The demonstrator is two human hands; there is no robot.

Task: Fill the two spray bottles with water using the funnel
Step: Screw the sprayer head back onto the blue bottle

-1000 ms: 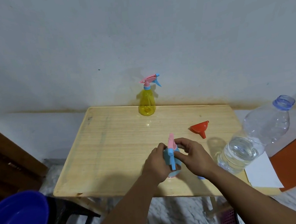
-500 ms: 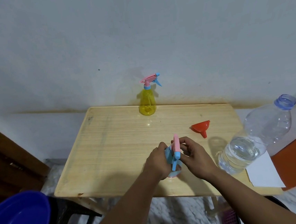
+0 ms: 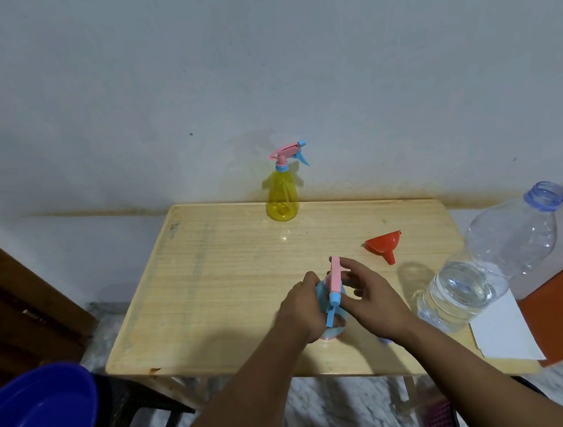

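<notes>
Pale matt wood table (image 3: 211, 289) — glossy clear plastic water bottle (image 3: 504, 260), shiny blue basin (image 3: 36, 426).

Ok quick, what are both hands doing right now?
Left hand: grips the body of the blue spray bottle.
Right hand: fingers curled round the bottle's pink spray head.

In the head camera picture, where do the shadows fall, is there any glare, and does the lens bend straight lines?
Head view: the hands throw a soft shadow on the wooden table toward its near left; the water bottle casts a faint one beside the funnel. A small bright glint lies on the table before the yellow spray bottle. The wide lens slightly bows the table's edges.
</notes>
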